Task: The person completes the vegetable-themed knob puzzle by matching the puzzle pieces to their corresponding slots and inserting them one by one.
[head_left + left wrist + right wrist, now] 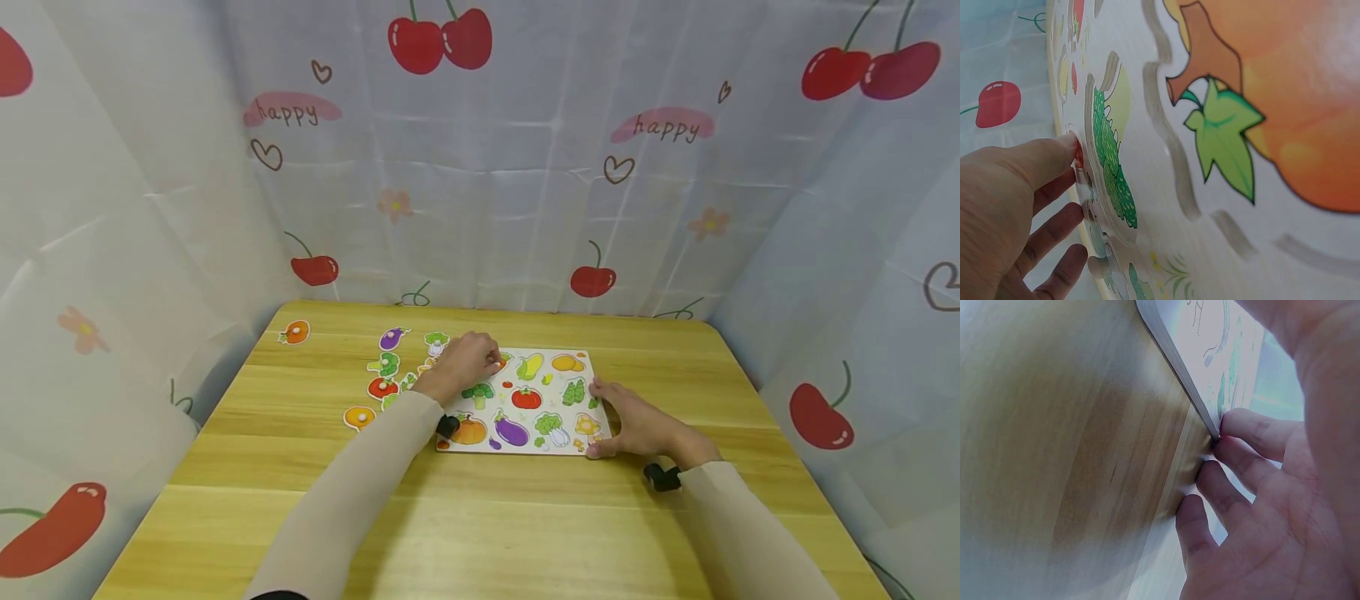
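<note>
A white wooden vegetable puzzle board [551, 397] lies flat on the table, with printed pictures and cut-out outlines. My left hand [467, 360] is over its far left part. The thumb and index finger of that hand [1019, 206] pinch a small red puzzle piece [1079, 154], mostly hidden by the fingertips; its other fingers hang spread. At the board's right edge, my right hand [637, 419] touches the side with its fingers spread and its thumb near the front corner. Its fingertips [1230, 422] meet the board's edge.
Left of the board lie loose knobbed pieces: an eggplant [392, 338], a broccoli [386, 364], a tomato [382, 388], a pumpkin [360, 417] and others partly behind the left arm. Another orange piece [296, 332] sits at the table's far left corner. A cherry-print curtain [480, 183] surrounds the table.
</note>
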`<move>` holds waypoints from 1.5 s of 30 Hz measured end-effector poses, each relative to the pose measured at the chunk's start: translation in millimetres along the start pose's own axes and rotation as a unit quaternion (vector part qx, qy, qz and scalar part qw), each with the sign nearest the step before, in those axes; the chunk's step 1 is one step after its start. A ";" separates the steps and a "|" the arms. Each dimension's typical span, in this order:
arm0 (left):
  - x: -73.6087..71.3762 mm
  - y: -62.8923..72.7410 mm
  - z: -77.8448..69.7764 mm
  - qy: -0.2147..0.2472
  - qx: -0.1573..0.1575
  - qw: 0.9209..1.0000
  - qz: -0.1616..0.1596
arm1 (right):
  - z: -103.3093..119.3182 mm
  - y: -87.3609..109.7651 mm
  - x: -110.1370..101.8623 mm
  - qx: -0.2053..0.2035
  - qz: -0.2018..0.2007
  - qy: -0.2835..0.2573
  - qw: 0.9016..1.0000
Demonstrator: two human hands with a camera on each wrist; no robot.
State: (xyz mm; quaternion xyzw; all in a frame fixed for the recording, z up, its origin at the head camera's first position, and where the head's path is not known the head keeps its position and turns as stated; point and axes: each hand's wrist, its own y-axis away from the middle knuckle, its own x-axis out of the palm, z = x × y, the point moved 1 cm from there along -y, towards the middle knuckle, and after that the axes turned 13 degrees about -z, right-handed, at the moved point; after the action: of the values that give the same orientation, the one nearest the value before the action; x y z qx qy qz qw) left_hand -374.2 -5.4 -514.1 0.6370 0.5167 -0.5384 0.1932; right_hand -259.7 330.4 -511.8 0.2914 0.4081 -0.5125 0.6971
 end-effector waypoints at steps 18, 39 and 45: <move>-3.0 5.1 1.6 0.007 0.013 1.000 0.014 | 2.5 0.3 -1.0 0.000 0.002 -0.001 1.000; -32.0 25.3 10.1 0.033 0.017 0.999 -0.007 | 0.1 1.4 1.6 -0.002 0.001 -0.001 1.000; -50.9 35.1 19.9 0.024 0.026 0.999 -0.017 | -2.7 0.3 1.0 -0.006 -0.002 -0.001 1.000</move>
State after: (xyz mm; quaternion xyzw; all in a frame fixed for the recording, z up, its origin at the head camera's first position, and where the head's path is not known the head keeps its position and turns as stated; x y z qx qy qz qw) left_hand -347.7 -58.1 -486.7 0.6459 0.5174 -0.5395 0.1549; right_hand -259.9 332.3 -514.0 0.2858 0.4109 -0.5121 0.6980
